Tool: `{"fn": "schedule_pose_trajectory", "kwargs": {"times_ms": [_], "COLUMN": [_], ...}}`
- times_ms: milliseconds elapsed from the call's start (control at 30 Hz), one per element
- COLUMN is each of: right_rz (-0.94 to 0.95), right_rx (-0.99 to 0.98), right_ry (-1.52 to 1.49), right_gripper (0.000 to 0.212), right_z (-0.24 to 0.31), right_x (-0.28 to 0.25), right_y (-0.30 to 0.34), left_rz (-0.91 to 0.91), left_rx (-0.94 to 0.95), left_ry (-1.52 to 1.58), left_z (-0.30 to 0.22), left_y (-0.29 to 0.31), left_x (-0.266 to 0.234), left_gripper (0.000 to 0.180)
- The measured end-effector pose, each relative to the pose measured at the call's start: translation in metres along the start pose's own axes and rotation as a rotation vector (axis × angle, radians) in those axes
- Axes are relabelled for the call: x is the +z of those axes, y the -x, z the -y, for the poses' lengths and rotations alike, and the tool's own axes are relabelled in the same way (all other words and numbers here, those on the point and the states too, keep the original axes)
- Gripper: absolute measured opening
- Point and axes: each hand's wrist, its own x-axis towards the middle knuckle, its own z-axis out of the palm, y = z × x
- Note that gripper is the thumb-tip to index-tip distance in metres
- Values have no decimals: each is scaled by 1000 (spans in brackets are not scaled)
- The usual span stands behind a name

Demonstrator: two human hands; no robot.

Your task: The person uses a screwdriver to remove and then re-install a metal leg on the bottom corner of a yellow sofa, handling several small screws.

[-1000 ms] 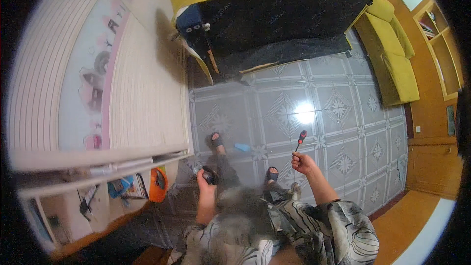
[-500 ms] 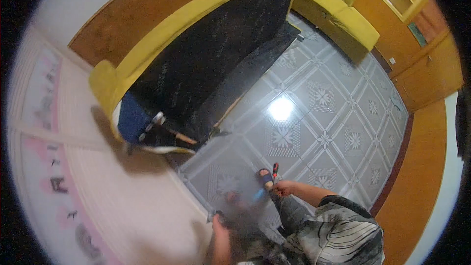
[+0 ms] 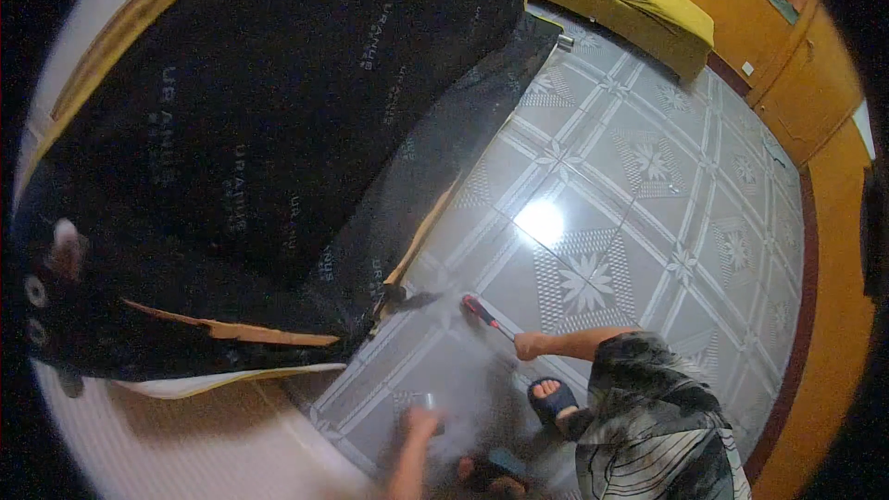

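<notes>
My right hand (image 3: pixel 530 345) is closed around the shaft end of a screwdriver (image 3: pixel 480 311), whose red-and-black handle points away from me over the floor. My left hand (image 3: pixel 421 422), lower and blurred, is closed on a small silver-grey piece (image 3: pixel 425 401); its exact kind is unclear. Ahead of both hands lies a tipped yellow sofa, its underside covered in black lining cloth (image 3: pixel 278 111). The cloth hangs loose along the near edge, where a bare wooden strip (image 3: pixel 421 236) shows. Another splintered wood strip (image 3: pixel 269 335) crosses the lower left end.
A silver leg (image 3: pixel 566 41) sticks out at the sofa's far corner. Behind stands another yellow sofa (image 3: pixel 611 9) along wooden wall panels (image 3: pixel 820 111). Patterned grey tiles (image 3: pixel 588 282) cover the floor. A pale ribbed surface (image 3: pixel 231 449) lies at lower left. My sandalled foot (image 3: pixel 553 396) is below my right hand.
The tipped sofa looms larger and closer in view. My right hand has swung the screwdriver from upright to slanting left. My left hand has come forward over the tiles.
</notes>
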Motion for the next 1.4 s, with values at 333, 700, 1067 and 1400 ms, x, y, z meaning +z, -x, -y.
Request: {"fn": "schedule_pose_trajectory", "kwargs": {"times_ms": [333,700,1067,1400], "right_rz": [177,-435,104,-710], "right_rx": [47,212,-305,172], "right_ry": [281,-585,-2288,-958], "right_gripper": [17,23,38,25], "right_z": [-73,-93,-76,-98], "right_x": [32,20,-24,-3], "right_y": [-17,-3,-1,-6], "left_rz": [11,204,-57,-122], "left_rx": [599,290,216,418], "left_ry": [-478,-108,308,121], "left_z": [-59,-40,-23,-20], "left_y": [-49,-49,-100,-96], "left_x": [55,72,42,67], "left_gripper": [61,39,34,37]}}
